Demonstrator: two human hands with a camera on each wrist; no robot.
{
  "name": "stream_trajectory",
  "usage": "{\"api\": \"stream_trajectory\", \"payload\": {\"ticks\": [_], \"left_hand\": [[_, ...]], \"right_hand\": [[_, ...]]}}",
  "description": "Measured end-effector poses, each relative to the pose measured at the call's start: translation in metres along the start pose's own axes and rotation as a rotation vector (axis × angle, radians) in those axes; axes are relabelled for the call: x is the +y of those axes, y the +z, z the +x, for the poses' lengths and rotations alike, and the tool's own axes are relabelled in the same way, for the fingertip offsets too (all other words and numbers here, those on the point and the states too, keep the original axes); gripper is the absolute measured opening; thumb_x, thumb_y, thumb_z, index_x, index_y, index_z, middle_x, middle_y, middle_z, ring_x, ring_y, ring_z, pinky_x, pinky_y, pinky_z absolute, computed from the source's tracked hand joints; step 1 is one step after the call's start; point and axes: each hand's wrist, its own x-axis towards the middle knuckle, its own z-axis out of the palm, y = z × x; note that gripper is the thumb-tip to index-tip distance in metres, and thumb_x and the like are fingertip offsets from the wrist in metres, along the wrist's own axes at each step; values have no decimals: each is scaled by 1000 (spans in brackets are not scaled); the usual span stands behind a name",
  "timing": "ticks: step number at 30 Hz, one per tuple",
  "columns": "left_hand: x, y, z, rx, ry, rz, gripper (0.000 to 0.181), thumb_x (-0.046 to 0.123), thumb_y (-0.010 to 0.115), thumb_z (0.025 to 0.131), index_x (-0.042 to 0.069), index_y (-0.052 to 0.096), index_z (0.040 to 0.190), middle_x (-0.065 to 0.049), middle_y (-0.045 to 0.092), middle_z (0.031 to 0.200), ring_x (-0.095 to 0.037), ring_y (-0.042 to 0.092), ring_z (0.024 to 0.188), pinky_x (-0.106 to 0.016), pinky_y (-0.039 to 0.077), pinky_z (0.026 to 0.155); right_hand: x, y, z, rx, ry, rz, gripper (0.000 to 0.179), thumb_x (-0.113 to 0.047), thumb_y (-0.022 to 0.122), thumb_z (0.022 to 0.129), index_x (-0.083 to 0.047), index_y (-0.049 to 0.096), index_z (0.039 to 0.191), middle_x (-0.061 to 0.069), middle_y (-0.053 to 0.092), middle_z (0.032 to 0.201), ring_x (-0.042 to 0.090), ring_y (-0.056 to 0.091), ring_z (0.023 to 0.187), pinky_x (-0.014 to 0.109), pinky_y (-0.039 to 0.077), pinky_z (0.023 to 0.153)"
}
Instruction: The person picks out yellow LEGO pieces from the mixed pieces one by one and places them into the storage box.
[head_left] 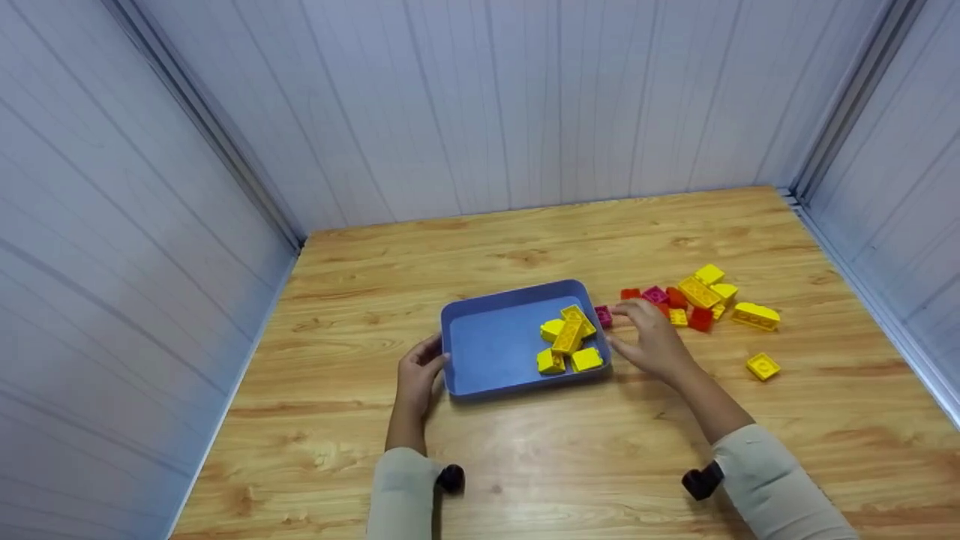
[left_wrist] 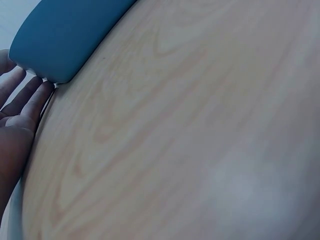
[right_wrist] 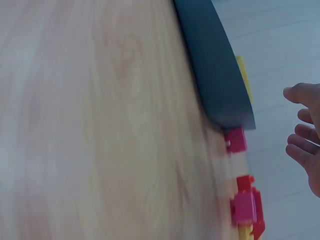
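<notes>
A shallow blue tray (head_left: pixel 487 341) lies on the table, with several yellow toy bricks (head_left: pixel 568 337) heaped at its right end. My left hand (head_left: pixel 416 379) grips the tray's left side, thumb at the rim and fingers against the outer wall. In the left wrist view its fingertips meet the tray's lower corner. By the opposite end is my right hand (head_left: pixel 654 346), fingers spread and nothing held, its thumb near the right rim. Close before its fingertips, a magenta brick (head_left: pixel 603 316) sits against the tray's outer wall; the right wrist view shows this magenta brick (right_wrist: pixel 236 140) too.
Beyond my right hand lies a loose pile of red, magenta and yellow bricks (head_left: pixel 700 319). A long yellow brick (head_left: pixel 756 316) lies at the pile's right, and a small yellow brick (head_left: pixel 763 366) is nearer me. Pale panel walls (head_left: pixel 465 112) enclose the wooden table (head_left: pixel 337 300).
</notes>
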Motion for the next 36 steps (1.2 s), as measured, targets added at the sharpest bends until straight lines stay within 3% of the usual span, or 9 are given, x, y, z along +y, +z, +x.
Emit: {"api": "stream_trajectory", "payload": {"ticks": [3,7,12,18,23,27,36], "left_hand": [[0,-1,1,-3,-5,20,44,-7,65,88,-8,56,131,-25,56,132,-33,51,123,-25,47,93],[2,-1,1,-21,-22,21,45,-7,64,88,-9,55,132,-26,55,133,-35,50,124,-25,47,93],[4,-3,2,-40,-51,20,47,-9,63,87,-11,53,133,-28,54,133,-38,50,124,-27,49,91],[4,-2,0,-13,-34,9,47,-7,64,88,-8,54,133,-26,54,134,-35,50,124,-25,48,92],[-1,0,-1,-9,-2,3,45,-8,63,88,-9,54,132,-26,55,132,-35,51,122,-24,49,90],[-2,-1,0,-14,23,0,46,-9,62,88,-12,52,132,-29,54,131,-38,51,122,-23,49,89],[-2,0,0,-6,2,-16,46,-8,64,87,-12,53,132,-28,56,129,-34,53,119,-26,50,90]], "right_hand": [[14,-5,-6,51,10,-19,38,-1,80,75,8,64,109,21,61,108,37,57,97,50,48,84],[33,-13,-13,93,46,-40,31,3,77,76,8,65,104,21,62,104,37,57,96,51,47,86],[53,-22,-17,97,169,-96,23,3,70,82,9,64,103,24,61,102,40,57,96,54,47,86],[66,-29,-16,8,341,-144,25,-1,61,87,12,60,109,28,56,104,43,53,98,57,45,86],[71,-32,-11,-94,425,-192,32,-5,61,88,14,58,114,30,54,109,43,51,99,58,43,90],[73,-33,-5,-152,451,-221,36,-4,61,87,16,57,116,32,54,112,46,51,105,59,42,94],[76,-33,0,-230,449,-247,40,-6,61,88,17,55,121,33,50,116,47,50,107,60,41,95]]}}
